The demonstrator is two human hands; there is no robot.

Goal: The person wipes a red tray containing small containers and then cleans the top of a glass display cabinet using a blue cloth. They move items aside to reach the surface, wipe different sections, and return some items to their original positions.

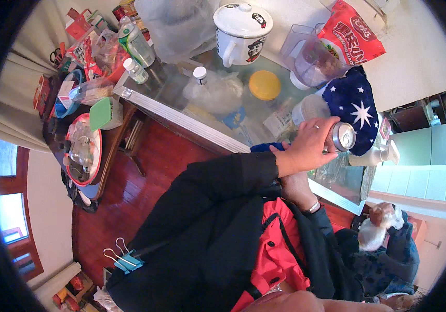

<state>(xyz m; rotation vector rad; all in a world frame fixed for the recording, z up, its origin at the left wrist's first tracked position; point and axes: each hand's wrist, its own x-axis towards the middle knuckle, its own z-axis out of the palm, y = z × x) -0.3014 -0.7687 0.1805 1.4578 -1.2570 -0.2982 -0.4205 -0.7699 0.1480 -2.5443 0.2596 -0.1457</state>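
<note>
My left hand (309, 145), with a ring on one finger, is wrapped around a drink can (343, 137) whose pull-tab top faces up to the right. Behind the can is a dark blue plush cloth item (359, 109) with white stars. My left forearm crosses over my right wrist. My right hand (281, 147) is mostly hidden under it; a few fingertips show beside a strip of blue cloth (262, 147). Whether they grip that cloth cannot be made out. A whitish plastic container (308, 110) stands just beyond my left hand.
The glass-topped table (168, 103) bears a lidded enamel mug (242, 46), a yellow lid (265, 85), a clear pitcher (310, 58) and a red food bag (353, 37). A pump bottle (378, 154) stands right. Nearby sits a person (386, 269) with a brown-and-white animal (378, 226).
</note>
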